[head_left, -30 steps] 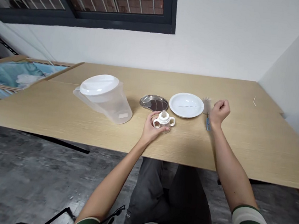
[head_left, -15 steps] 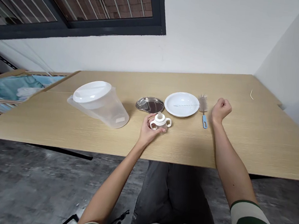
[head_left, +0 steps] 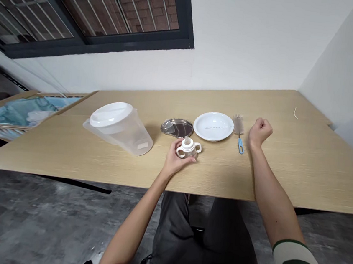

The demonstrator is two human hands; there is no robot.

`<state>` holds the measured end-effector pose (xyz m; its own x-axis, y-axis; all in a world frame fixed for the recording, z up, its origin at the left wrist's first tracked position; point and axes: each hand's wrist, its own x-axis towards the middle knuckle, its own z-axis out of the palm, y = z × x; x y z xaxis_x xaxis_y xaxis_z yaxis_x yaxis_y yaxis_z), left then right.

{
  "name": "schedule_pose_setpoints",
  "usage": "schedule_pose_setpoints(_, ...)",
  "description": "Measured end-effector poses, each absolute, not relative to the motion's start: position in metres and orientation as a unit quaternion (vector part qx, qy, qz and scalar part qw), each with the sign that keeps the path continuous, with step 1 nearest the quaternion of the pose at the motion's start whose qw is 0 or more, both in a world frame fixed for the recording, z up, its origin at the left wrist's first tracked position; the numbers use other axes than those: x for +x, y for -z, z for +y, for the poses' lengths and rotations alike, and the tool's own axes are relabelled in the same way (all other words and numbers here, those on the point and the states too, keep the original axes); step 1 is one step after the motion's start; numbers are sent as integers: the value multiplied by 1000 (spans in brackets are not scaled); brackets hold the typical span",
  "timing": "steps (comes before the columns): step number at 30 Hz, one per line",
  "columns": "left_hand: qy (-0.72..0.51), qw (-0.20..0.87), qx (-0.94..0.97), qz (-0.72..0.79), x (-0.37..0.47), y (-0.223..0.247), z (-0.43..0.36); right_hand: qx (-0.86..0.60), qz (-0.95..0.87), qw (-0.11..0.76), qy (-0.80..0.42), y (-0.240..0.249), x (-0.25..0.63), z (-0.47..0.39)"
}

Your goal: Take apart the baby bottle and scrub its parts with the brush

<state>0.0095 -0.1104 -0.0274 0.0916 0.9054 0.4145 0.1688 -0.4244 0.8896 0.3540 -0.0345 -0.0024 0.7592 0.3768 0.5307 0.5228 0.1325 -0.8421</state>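
My left hand is closed around a small baby bottle with a white two-handled collar and a clear nipple; the bottle stands upright at the table's near side. Behind it lies a shiny round metal tray. A white plate sits right of the tray, with a thin straight line across it. Beside the plate is a bottle brush with a blue handle. My right hand rests on the table as a fist, just right of the brush and apart from it. Nothing shows in that fist.
A translucent plastic pitcher with a white lid stands left of my left hand. A basket with blue cloth is at the far left. A small bent white strip lies at the back right of the wooden table.
The view has tilted slightly, so the table things sit a little lower. My legs have moved apart. Both hands keep their places, the left still on the bottle.
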Motion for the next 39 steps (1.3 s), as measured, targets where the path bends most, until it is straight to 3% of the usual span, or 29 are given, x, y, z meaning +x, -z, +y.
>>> schedule_pose_setpoints(3,-588,313,642,380,5,24,-111,-654,-344,671,61,3,353,-35)
schedule_pose_setpoints(7,-694,151,550,439,-3,5,-109,-658,-341,668,69,2,352,-35)
schedule_pose_setpoints(11,-666,76,572,473,-16,-22,-88,-655,-343,670,71,1,351,-36)
schedule_pose_setpoints(17,-516,116,605,595,-41,-32,-15,-639,-352,681,62,-3,347,-37)
schedule_pose_setpoints(24,-327,52,672,662,-60,-10,29,-634,-366,679,55,-10,339,-41)
schedule_pose_setpoints(39,-309,59,695,647,-66,3,48,-623,-392,674,61,-11,337,-44)
